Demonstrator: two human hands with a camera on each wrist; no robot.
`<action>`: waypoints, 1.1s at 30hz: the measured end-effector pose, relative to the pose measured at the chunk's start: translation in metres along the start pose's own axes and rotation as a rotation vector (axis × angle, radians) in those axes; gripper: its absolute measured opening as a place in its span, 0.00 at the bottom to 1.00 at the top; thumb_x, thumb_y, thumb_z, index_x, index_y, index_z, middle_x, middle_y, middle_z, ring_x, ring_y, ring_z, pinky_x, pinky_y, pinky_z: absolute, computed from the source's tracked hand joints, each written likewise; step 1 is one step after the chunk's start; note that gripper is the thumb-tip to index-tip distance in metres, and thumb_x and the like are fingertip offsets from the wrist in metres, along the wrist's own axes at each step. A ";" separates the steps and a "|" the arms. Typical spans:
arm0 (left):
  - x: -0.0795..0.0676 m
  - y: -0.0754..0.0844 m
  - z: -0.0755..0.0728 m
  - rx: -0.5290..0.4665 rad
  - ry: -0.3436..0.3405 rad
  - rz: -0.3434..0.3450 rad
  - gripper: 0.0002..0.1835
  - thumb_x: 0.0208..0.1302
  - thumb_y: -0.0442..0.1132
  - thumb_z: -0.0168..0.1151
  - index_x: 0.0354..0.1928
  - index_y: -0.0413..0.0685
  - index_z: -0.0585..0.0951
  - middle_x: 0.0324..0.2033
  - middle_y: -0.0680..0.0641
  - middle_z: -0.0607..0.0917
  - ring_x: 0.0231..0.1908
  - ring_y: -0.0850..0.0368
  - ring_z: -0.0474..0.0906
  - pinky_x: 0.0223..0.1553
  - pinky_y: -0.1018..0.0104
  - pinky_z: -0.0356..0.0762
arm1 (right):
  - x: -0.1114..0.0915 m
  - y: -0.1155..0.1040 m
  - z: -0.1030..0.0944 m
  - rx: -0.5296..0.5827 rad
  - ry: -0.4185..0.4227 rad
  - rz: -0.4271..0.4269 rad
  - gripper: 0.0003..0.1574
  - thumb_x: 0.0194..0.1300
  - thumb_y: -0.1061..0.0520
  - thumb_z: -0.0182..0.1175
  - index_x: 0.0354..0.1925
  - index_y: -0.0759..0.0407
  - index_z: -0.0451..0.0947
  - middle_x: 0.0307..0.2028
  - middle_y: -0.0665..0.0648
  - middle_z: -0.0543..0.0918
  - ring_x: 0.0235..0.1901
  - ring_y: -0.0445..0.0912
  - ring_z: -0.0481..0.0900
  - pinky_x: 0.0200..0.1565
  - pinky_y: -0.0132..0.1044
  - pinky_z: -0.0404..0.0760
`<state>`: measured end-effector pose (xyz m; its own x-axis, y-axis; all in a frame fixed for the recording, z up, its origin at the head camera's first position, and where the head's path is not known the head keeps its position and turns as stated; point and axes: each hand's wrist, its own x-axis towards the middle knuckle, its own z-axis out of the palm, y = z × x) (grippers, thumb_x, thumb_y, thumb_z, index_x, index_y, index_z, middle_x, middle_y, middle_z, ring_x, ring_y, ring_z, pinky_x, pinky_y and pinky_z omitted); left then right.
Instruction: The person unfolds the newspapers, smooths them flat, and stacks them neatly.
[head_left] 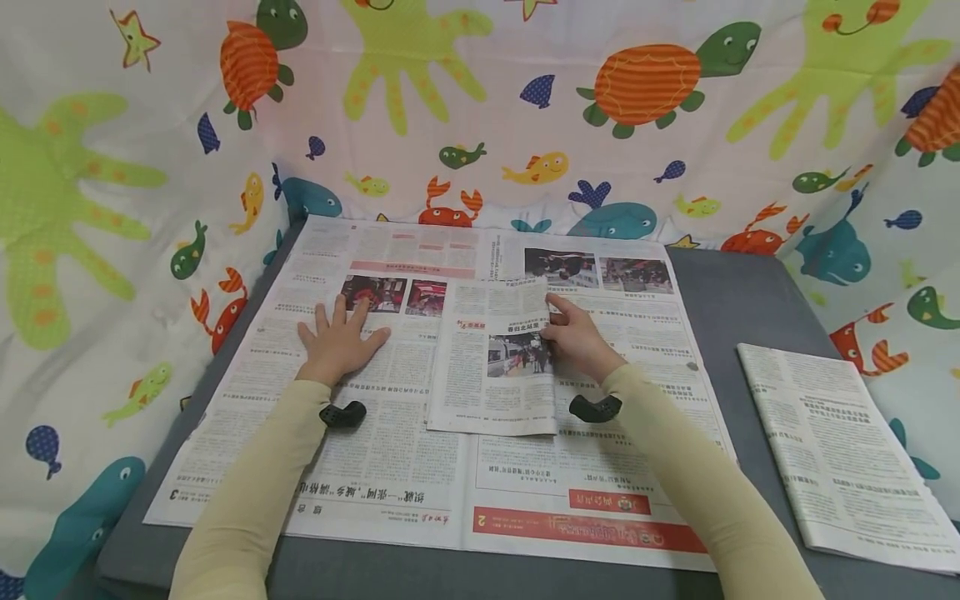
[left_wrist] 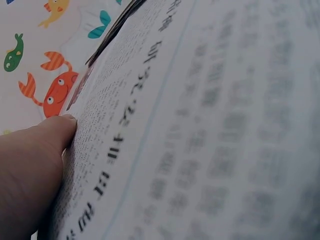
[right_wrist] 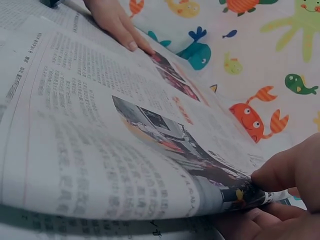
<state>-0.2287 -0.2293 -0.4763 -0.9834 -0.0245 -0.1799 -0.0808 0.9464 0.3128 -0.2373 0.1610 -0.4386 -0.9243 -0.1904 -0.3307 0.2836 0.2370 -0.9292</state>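
A large newspaper sheet (head_left: pixel 360 375) lies spread out, and a smaller folded newspaper (head_left: pixel 495 404) with a train photo rests over its middle. My left hand (head_left: pixel 339 346) has its fingers spread out on the left half of the large sheet, below two red photos. In the left wrist view, that hand's thumb (left_wrist: pixel 35 165) shows beside the printed page. My right hand (head_left: pixel 581 337) pinches the right edge of the folded newspaper, thumb on top and other fingers underneath. In the right wrist view, the pinched edge (right_wrist: pixel 235 197) is lifted and bowed over the page below.
A thick folded newspaper stack (head_left: pixel 847 450) lies on the right of the grey table (head_left: pixel 735 292). A curtain (head_left: pixel 465 92) printed with sea animals hangs behind and at both sides. Small black devices (head_left: pixel 596 408) are worn at both wrists.
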 end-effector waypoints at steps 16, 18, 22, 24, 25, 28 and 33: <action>-0.019 0.024 -0.017 -0.008 0.019 0.132 0.43 0.74 0.65 0.47 0.82 0.51 0.53 0.80 0.29 0.42 0.77 0.20 0.31 0.71 0.22 0.29 | -0.013 -0.019 -0.002 -0.357 0.121 -0.155 0.47 0.73 0.53 0.59 0.82 0.50 0.49 0.79 0.65 0.58 0.75 0.63 0.63 0.69 0.61 0.71; -0.028 0.034 -0.018 0.010 -0.002 0.204 0.42 0.74 0.64 0.49 0.81 0.51 0.56 0.80 0.29 0.45 0.78 0.21 0.34 0.72 0.21 0.33 | -0.019 -0.026 0.009 -0.461 0.105 -0.219 0.47 0.72 0.51 0.60 0.81 0.50 0.52 0.79 0.64 0.58 0.76 0.63 0.62 0.69 0.62 0.70; -0.048 0.050 -0.014 0.041 -0.077 0.324 0.41 0.73 0.62 0.53 0.80 0.53 0.58 0.80 0.30 0.48 0.78 0.22 0.37 0.72 0.21 0.37 | -0.031 -0.035 0.039 -0.674 0.004 -0.358 0.48 0.70 0.47 0.63 0.80 0.53 0.55 0.79 0.65 0.57 0.77 0.64 0.58 0.71 0.64 0.66; -0.057 0.056 -0.011 0.049 -0.110 0.352 0.40 0.72 0.61 0.55 0.80 0.54 0.59 0.80 0.30 0.49 0.78 0.22 0.38 0.71 0.21 0.38 | -0.036 -0.036 0.056 -0.762 -0.064 -0.398 0.49 0.69 0.44 0.64 0.80 0.52 0.56 0.79 0.67 0.55 0.78 0.64 0.56 0.72 0.64 0.63; -0.061 0.059 -0.009 0.053 -0.123 0.360 0.40 0.72 0.60 0.56 0.80 0.54 0.60 0.79 0.30 0.50 0.78 0.21 0.39 0.71 0.21 0.39 | -0.038 -0.035 0.064 -0.801 -0.099 -0.409 0.50 0.68 0.42 0.64 0.80 0.53 0.56 0.79 0.68 0.54 0.78 0.65 0.55 0.72 0.64 0.63; -0.070 0.065 -0.006 0.079 -0.152 0.366 0.39 0.72 0.60 0.56 0.79 0.54 0.61 0.79 0.30 0.51 0.77 0.21 0.41 0.70 0.19 0.41 | -0.045 -0.031 0.089 -0.925 -0.179 -0.406 0.54 0.65 0.37 0.66 0.80 0.50 0.56 0.80 0.69 0.52 0.78 0.65 0.56 0.72 0.64 0.64; -0.075 0.068 0.001 0.109 -0.175 0.354 0.38 0.73 0.59 0.56 0.79 0.56 0.62 0.79 0.31 0.52 0.77 0.21 0.44 0.68 0.18 0.46 | -0.053 -0.020 0.119 -1.051 -0.256 -0.381 0.58 0.62 0.30 0.65 0.81 0.44 0.54 0.81 0.67 0.50 0.79 0.65 0.53 0.73 0.67 0.61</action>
<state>-0.1606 -0.1625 -0.4422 -0.9040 0.3553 -0.2379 0.2848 0.9152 0.2850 -0.1637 0.0529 -0.4222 -0.7912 -0.5802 -0.1933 -0.4683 0.7781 -0.4187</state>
